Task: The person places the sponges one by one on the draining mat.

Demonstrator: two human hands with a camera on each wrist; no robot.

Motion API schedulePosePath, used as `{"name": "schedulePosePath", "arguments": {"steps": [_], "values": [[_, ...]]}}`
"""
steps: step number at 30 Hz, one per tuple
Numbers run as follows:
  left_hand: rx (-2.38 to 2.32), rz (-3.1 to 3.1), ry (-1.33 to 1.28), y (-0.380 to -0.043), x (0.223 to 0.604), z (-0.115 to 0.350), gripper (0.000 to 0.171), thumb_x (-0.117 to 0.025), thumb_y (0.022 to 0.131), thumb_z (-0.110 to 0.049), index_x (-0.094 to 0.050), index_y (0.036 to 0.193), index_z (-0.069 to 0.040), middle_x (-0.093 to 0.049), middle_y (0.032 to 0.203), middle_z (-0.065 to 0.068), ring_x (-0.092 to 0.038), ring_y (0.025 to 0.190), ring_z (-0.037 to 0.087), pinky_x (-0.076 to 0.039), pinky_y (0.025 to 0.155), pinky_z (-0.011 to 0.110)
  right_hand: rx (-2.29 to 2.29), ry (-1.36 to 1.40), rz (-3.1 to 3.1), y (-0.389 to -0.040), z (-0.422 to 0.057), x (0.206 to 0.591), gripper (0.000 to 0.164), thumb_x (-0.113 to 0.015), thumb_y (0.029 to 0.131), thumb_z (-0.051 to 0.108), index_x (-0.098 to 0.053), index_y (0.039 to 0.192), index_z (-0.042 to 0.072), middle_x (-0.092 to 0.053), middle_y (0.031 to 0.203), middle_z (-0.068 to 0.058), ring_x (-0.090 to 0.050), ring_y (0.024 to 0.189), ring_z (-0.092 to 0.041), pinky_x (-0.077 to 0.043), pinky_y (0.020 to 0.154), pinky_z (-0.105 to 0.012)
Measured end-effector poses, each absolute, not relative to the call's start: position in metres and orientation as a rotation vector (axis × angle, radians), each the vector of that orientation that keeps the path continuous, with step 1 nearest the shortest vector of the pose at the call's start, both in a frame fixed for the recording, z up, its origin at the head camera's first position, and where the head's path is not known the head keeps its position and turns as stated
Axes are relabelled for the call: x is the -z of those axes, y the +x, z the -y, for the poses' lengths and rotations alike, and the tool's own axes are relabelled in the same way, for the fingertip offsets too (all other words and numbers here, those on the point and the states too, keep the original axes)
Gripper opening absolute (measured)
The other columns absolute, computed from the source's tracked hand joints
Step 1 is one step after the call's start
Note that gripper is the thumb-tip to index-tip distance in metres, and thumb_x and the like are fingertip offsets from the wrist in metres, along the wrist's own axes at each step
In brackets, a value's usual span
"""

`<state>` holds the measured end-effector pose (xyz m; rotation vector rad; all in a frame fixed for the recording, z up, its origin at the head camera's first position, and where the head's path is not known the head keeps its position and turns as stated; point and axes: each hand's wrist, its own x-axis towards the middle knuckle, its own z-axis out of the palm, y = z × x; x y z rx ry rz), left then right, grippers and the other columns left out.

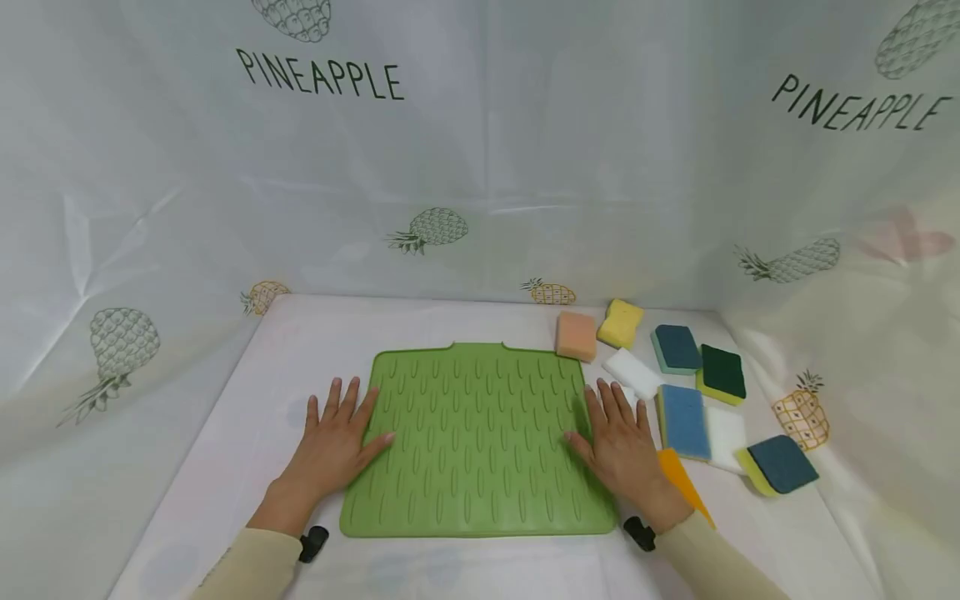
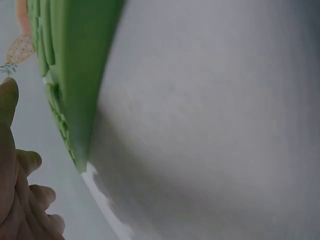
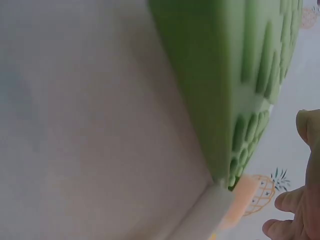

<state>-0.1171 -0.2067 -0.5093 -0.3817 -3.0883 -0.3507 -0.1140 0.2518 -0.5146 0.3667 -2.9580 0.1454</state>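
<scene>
A green ridged mat (image 1: 480, 442) lies flat in the middle of the table, with a raised tab along its far edge. My left hand (image 1: 335, 442) is at its left edge, fingers spread and straight, the thumb over the mat. At the right edge my right hand (image 1: 617, 442) lies likewise, fingers straight and thumb over the mat. Neither hand holds anything. In the left wrist view the mat's side (image 2: 85, 75) rises near the left fingers (image 2: 42, 196). The right wrist view shows the mat's side (image 3: 200, 100) and the right hand (image 3: 312, 185) at the frame's edge.
Right of the mat lie several sponges: a peach one (image 1: 577, 336), a yellow one (image 1: 621, 323), a white one (image 1: 632, 372), a blue one (image 1: 684, 422), a dark green one (image 1: 722, 374) and a dark blue one (image 1: 783, 463). An orange piece (image 1: 684, 483) lies beside the right wrist. A pineapple-print sheet (image 1: 480, 150) hangs behind.
</scene>
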Motion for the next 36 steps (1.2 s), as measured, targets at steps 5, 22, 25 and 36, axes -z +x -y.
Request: {"name": "schedulePosePath", "arguments": {"steps": [5, 22, 25, 36], "values": [[0.353, 3.099, -0.424, -0.116, 0.508, 0.21, 0.081, -0.057, 0.105, -0.056, -0.034, 0.165, -0.007, -0.022, 0.171, 0.028, -0.012, 0.159, 0.054, -0.013, 0.122, 0.079, -0.103, 0.397, 2.923, -0.129, -0.261, 0.502, 0.082, -0.064, 0.104, 0.049, -0.036, 0.162, -0.001, -0.032, 0.168, -0.027, -0.028, 0.157, -0.048, -0.025, 0.12, -0.078], [0.317, 3.136, -0.658, -0.118, 0.514, 0.223, 0.079, -0.058, 0.108, -0.047, -0.036, 0.16, 0.008, -0.032, 0.168, 0.028, -0.032, 0.155, 0.048, -0.034, 0.121, 0.069, 0.139, 0.529, 2.774, -0.243, -0.298, 0.458, 0.063, -0.076, 0.099, 0.032, -0.053, 0.143, -0.006, -0.054, 0.148, -0.027, -0.05, 0.136, -0.048, -0.04, 0.115, -0.07], [0.321, 3.136, -0.667, -0.117, 0.517, 0.225, 0.08, -0.057, 0.108, -0.049, -0.035, 0.16, 0.008, -0.032, 0.168, 0.028, -0.032, 0.155, 0.048, -0.034, 0.121, 0.068, 0.149, 0.531, 2.82, -0.255, -0.295, 0.46, 0.054, -0.073, 0.101, 0.032, -0.056, 0.137, -0.005, -0.056, 0.144, -0.024, -0.05, 0.135, -0.046, -0.041, 0.114, -0.069], [0.335, 3.143, -0.664, -0.119, 0.52, 0.228, 0.082, -0.056, 0.107, -0.052, -0.035, 0.161, 0.007, -0.029, 0.17, 0.026, -0.029, 0.157, 0.047, -0.031, 0.124, 0.067, 0.131, 0.533, 2.945, -0.27, -0.288, 0.471, 0.08, -0.078, 0.096, 0.046, -0.048, 0.147, -0.007, -0.052, 0.149, -0.026, -0.048, 0.139, -0.047, -0.04, 0.114, -0.07]]}}
